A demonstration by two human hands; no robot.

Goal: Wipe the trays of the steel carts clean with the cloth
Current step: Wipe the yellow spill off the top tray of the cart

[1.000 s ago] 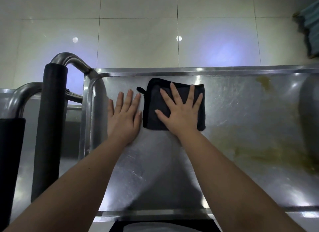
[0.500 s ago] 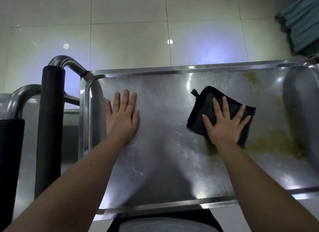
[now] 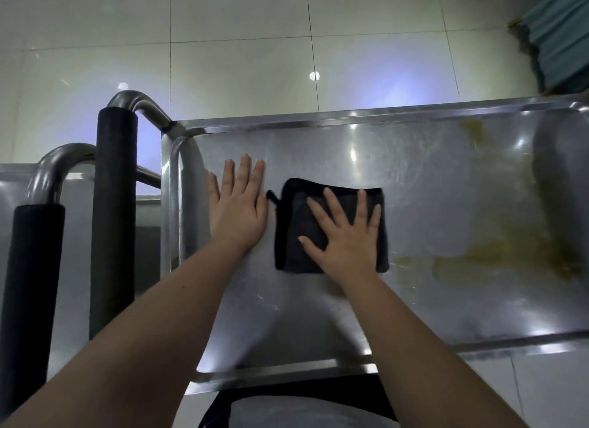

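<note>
Half of the tray [image 3: 439, 179] looks clean to me, while a yellowish smear [image 3: 497, 262] covers its right part, so I judge the wipe is midway. Next I'd drive the cloth [image 3: 293, 227], now lying left of the tray's centre, rightward over that smear with firm pressure. My right hand [image 3: 345, 241] presses it flat, fingers spread and straight; my left hand [image 3: 239, 211] rests flat on bare steel near the tray's left wall, holding nothing.
</note>
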